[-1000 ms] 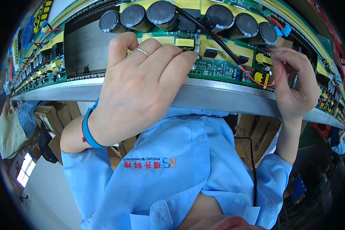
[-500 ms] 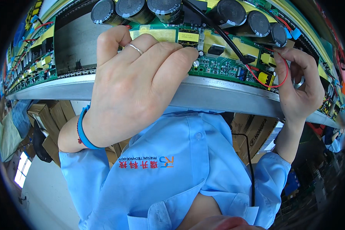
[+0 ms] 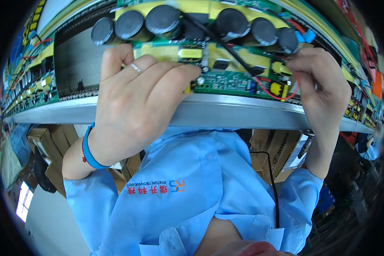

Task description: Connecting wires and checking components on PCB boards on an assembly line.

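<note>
A green circuit board (image 3: 226, 85) with yellow-taped parts lies along the conveyor's near rail, and my left hand (image 3: 134, 96) is closed over its left part. Those fingertips are hidden behind the hand. At the board's right end, my right hand (image 3: 324, 83) pinches a thin red wire (image 3: 281, 98) between thumb and fingers. The wire loops out of a black cable (image 3: 232, 51) slanting across the board. Large black capacitors (image 3: 163, 21) stand in a row just beyond. A small metal tool (image 3: 305, 145) shows by my right wrist; I cannot tell whether the hand holds it.
A grey metal rail (image 3: 243, 113) runs between my body and the boards. More populated boards (image 3: 32, 81) lie to the left. Blue connectors with red leads (image 3: 304, 36) sit at the far right of the board. Cardboard boxes (image 3: 277, 149) stand below the rail.
The view has shifted, so board and hands sit slightly lower and further left. My right hand has turned, with its fingers more closed around the wire. The metal tool now shows below it.
</note>
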`<state>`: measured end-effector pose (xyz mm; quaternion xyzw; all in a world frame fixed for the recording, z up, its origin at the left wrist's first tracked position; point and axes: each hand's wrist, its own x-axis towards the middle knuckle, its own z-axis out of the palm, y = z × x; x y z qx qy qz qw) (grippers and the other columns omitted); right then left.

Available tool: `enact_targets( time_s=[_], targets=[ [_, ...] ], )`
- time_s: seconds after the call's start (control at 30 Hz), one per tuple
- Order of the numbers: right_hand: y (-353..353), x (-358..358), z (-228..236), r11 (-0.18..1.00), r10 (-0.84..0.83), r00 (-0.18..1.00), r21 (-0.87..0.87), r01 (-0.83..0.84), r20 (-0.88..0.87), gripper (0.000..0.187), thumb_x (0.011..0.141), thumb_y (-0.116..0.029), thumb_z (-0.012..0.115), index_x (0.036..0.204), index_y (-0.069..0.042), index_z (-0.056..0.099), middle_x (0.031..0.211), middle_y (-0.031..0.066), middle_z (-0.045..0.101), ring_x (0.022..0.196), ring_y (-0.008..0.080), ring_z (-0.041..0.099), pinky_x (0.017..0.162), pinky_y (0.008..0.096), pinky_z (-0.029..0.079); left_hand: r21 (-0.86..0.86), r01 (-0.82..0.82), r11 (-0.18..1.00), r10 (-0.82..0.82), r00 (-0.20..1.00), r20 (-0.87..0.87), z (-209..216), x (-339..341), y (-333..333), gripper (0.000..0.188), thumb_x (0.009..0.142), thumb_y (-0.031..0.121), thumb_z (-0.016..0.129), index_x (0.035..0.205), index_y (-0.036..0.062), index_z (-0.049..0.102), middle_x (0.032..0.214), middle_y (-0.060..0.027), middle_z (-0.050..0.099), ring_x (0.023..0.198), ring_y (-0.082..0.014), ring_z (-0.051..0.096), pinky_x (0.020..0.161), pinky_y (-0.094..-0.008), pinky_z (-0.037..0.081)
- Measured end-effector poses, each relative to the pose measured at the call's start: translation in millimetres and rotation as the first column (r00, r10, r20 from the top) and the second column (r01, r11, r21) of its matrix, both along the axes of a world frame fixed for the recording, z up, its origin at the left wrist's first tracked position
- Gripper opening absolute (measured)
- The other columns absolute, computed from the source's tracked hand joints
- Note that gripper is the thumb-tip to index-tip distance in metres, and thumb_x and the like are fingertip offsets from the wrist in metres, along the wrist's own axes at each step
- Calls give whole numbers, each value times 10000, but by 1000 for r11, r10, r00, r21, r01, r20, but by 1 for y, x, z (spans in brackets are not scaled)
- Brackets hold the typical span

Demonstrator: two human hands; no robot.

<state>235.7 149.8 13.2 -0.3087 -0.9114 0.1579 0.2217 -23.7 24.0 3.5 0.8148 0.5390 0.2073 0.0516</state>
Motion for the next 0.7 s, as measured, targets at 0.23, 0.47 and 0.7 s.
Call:
enact_targets(
  time_s=[0.23,0.47,0.7],
  targets=[
    [11,4,22,949,-15,985,-309,67,170,193,716,154,622,853,25,667,856,75,585,777,155,609,662,255,480,50,18,999,-22,997,70,-8,7,3,357,611,40,742,956,51,650,730,-19,607,607,-169,529,682,-351,350],
    [28,41,71,923,-156,961,-314,224,229,289,727,86,666,976,-57,701,774,-2,573,593,59,430,535,224,327,87,36,996,-45,994,95,-7,19,10,316,681,64,703,988,32,633,767,-44,642,611,-175,550,693,-354,383],
    [189,70,76,875,-395,900,374,307,184,255,866,-247,664,1041,-68,706,951,110,713,818,240,671,747,338,508,56,126,990,-132,986,103,-7,54,23,303,709,66,716,999,50,629,745,-50,625,652,-194,598,712,-362,387]
  ],
)
